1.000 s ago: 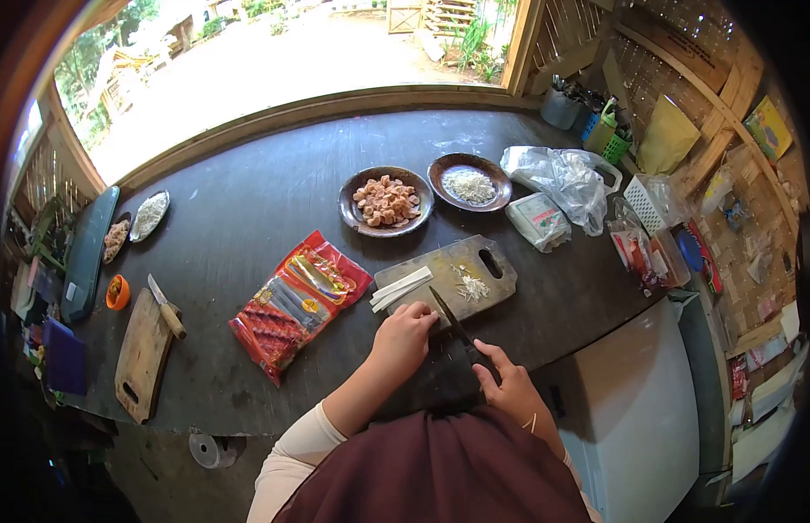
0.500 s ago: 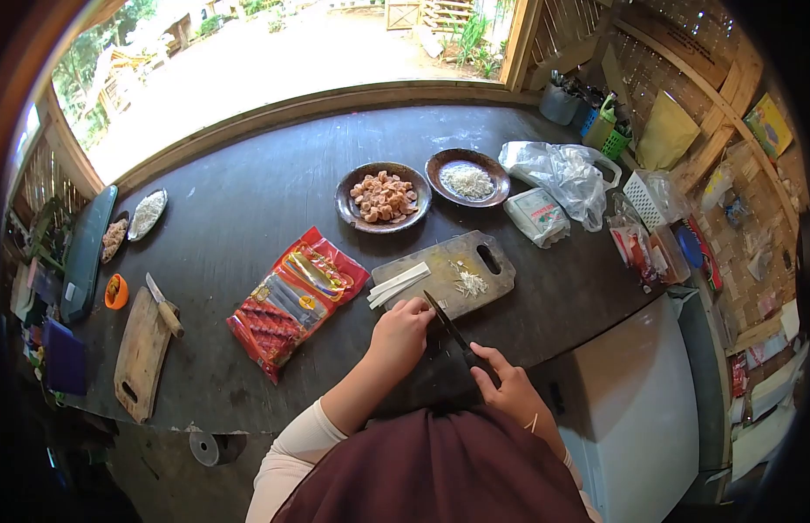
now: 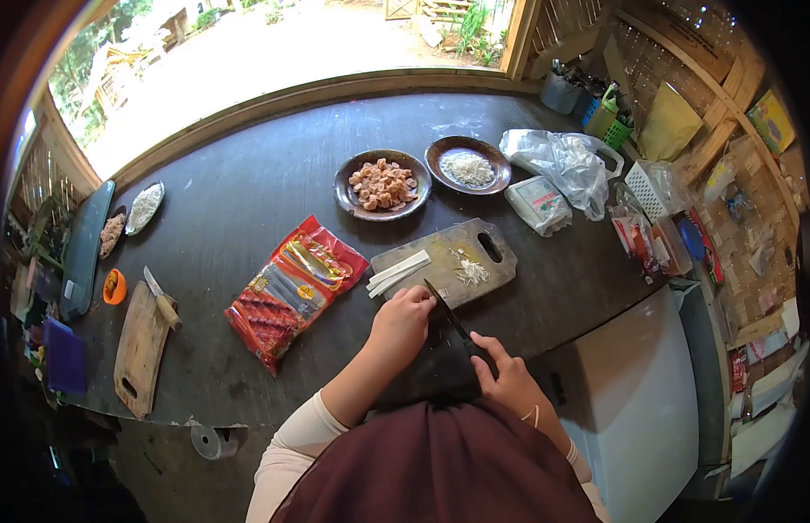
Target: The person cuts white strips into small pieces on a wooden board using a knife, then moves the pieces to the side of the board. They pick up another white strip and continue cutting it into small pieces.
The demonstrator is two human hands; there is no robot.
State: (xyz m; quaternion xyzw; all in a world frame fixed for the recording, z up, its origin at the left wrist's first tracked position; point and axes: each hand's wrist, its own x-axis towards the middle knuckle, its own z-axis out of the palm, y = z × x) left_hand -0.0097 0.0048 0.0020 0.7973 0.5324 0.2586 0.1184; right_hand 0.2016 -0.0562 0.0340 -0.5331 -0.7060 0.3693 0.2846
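Note:
My right hand [image 3: 507, 376] grips a knife [image 3: 450, 314] with a dark blade, its tip over the near edge of a wooden cutting board [image 3: 440, 253]. My left hand [image 3: 403, 322] is closed at that same edge, fingertips bunched beside the blade. Whatever those fingers pinch is hidden. Long white strips [image 3: 399, 273] lie on the board's left part, just beyond my left hand. A small heap of thin white shreds [image 3: 471, 271] sits toward the board's right side, near the handle hole.
Beyond the board stand a bowl of sliced sausage [image 3: 383, 185] and a bowl of white shreds [image 3: 467, 166]. A red sausage packet [image 3: 296, 292] lies left, plastic bags [image 3: 562, 170] right. Far left, another knife [image 3: 161, 299] rests on a second board [image 3: 142, 357].
The view has tipped slightly, so the table things appear a little higher. Both hands and the knife keep nearly the same place against the board.

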